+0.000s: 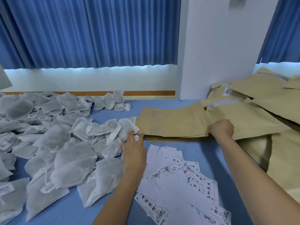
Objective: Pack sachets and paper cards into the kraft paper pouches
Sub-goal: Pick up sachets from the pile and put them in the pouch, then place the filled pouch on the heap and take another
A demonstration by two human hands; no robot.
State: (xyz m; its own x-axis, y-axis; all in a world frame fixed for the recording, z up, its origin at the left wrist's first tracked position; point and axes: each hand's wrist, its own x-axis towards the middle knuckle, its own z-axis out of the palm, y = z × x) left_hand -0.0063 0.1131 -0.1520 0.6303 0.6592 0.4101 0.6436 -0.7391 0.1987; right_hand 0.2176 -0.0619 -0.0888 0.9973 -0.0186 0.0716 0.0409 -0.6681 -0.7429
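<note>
Kraft paper pouches [175, 122] lay in a flat stack toward the far right of the blue surface [203, 153]. More of them were heaped loosely out to the right edge, beside a white pillar [219, 46]. Seen from the head camera, the person's right hand [221, 129] sat at the near edge of that stack, its fingers curled and gripping the top pouch's edge. White sachets [53, 138] covered the left half of the surface in a broad heap reaching the far edge. Paper cards [178, 184], printed with black characters, were fanned out along the near edge between the two forearms. The left hand [134, 155] lay flat with fingers [129, 135] straight and together, holding nothing, its palm over the cards and its fingertips touching the nearest sachets. Blue curtains [89, 30] hung behind.
</note>
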